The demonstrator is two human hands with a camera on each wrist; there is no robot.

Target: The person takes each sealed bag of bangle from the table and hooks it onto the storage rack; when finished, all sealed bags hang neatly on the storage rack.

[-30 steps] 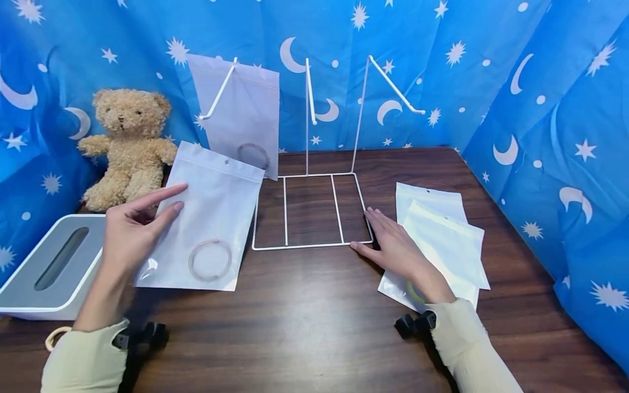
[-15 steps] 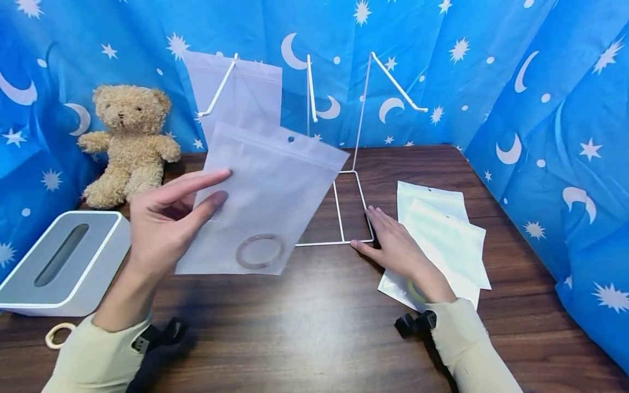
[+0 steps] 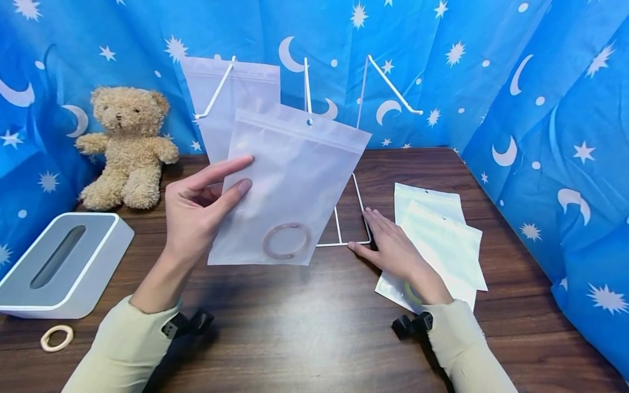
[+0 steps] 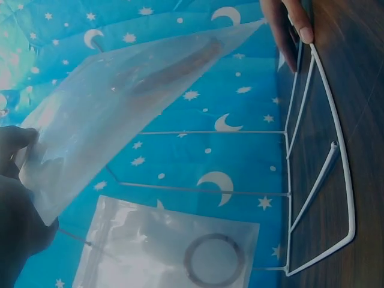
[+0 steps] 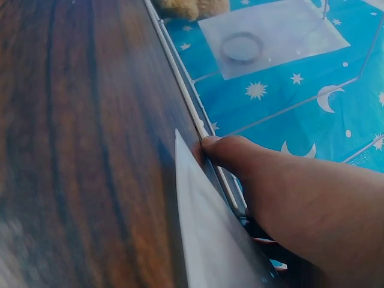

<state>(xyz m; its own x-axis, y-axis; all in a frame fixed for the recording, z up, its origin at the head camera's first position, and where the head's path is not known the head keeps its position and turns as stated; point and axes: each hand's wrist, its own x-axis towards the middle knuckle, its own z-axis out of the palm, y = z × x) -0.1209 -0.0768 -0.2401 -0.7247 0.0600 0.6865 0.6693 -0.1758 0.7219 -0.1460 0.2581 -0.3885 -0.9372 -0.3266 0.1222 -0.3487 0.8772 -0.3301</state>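
Observation:
My left hand (image 3: 196, 204) pinches the left edge of a frosted zip bag (image 3: 290, 180) between thumb and fingers, holding it up tilted. A pinkish bangle (image 3: 266, 240) lies in its lower part. The bag's punched hole, near its top edge, overlaps the lower end of the middle hook in the head view. Behind it, a second zip bag (image 4: 174, 246) with a bangle hangs on the left hook (image 3: 216, 90) of a white wire display rack (image 4: 350, 198). My right hand (image 3: 400, 251) rests at the rack's front right base corner, fingers extended, thumb (image 5: 225, 147) on the front bar.
Several more zip bags (image 3: 454, 251) lie overlapping at the right, partly under my right wrist. A grey-topped tissue box (image 3: 93, 267), a small wooden ring (image 3: 57, 338) and a teddy bear (image 3: 129, 147) are at the left. The right hook (image 3: 395, 87) juts forward. A blue curtain (image 3: 491, 71) surrounds the table.
My left hand has carried the bag from the left, rightward and up, to in front of the middle hook. The right hand stays at the rack's corner.

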